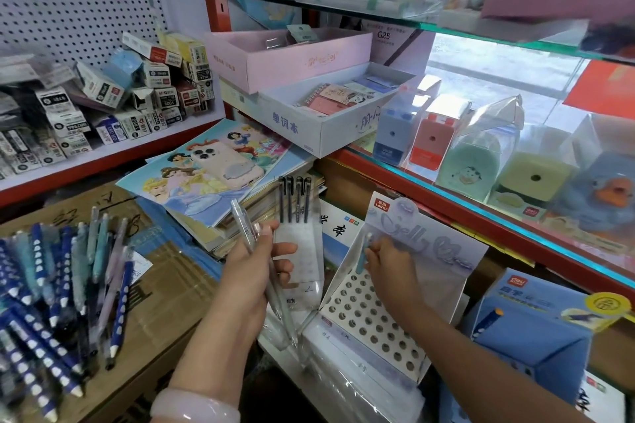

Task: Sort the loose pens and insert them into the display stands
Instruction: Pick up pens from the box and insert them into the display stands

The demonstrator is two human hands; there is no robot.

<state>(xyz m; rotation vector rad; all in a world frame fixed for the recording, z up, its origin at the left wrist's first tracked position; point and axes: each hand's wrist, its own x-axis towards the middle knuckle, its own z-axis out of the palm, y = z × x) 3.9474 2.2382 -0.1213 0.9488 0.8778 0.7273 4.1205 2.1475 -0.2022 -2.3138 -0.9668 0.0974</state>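
Your right hand (381,259) pinches a light blue pen (363,256) upright over the back rows of the holed display stand (374,316). Your left hand (256,268) grips clear pens (264,271) just left of it. The loose pens (58,285) lie heaped on the cardboard box (161,312) at far left.

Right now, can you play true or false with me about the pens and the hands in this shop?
1. The right hand holds a light blue pen over the purple display stand. True.
2. The left hand is empty. False: it holds clear pens.
3. The stand's holes are all full. False: the holes that show are empty.
4. A pile of loose pens lies on the cardboard box. True.
5. A phone lies on the princess book. True.
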